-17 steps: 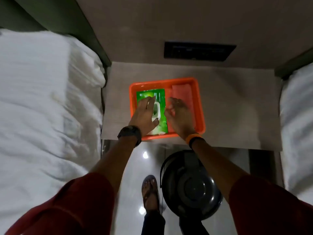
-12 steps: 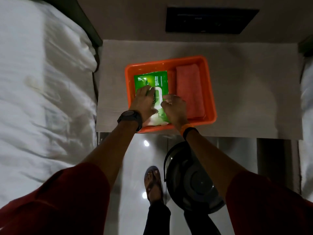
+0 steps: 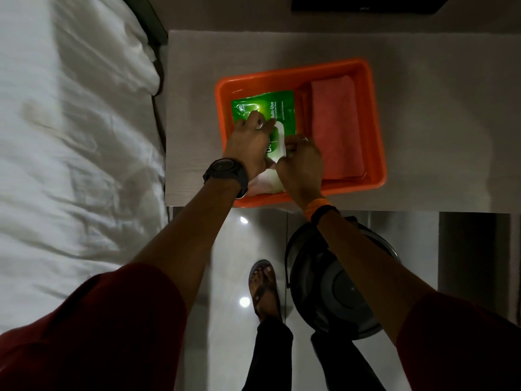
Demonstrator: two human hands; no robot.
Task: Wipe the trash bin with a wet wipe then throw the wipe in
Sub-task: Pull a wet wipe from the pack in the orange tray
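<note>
At far left lies a bed (image 3: 70, 142) under rumpled white cloth, soft and deeply creased, its edge running just beside the pale matte table (image 3: 423, 136). On the table stands an orange tray (image 3: 376, 131), a smooth glossy plastic rectangle with rounded corners and raised walls; its near wall sits almost at the table's front edge.

In the tray's left half lies the wet wipe pack (image 3: 265, 107), a shiny green foil pouch with a white flap, its long axis running away from the person, the printed end pointing to the far wall. The left hand (image 3: 248, 145), a dark watch (image 3: 225, 173) on its wrist, presses flat on the pack with fingers spread forward. The right hand (image 3: 300, 162) is curled, its fingertips pinching at the white flap near the pack's near end; a white sheet bunches beneath both hands. Right of the pack a folded pink cloth (image 3: 335, 131), soft and rectangular, fills the tray's right half.

Below the table's edge, on glossy pale floor, stands the trash bin (image 3: 346, 286), round, dark grey, domed lid closed, beneath the right forearm. A sandalled foot (image 3: 263, 289) rests just left of it. Bare tabletop lies open right of the tray.
</note>
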